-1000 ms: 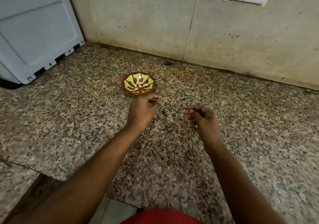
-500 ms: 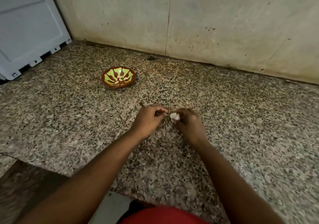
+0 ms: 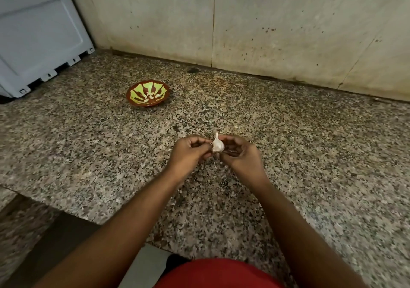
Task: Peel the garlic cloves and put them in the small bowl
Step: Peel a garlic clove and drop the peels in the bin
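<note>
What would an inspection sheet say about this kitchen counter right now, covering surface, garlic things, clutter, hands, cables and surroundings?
Surface: speckled granite counter, dark spot near the wall.
Job's things: white papery garlic piece held above the counter; small brown bowl with yellow-green pattern at back left, holding a few pale cloves.
Clutter: nothing seen.
Grip: left hand and right hand both pinch the garlic between them.
Cables: nothing seen.
Surroundings: stained beige tiled wall; grey-white plastic appliance at left; white switch plate at top edge.
</note>
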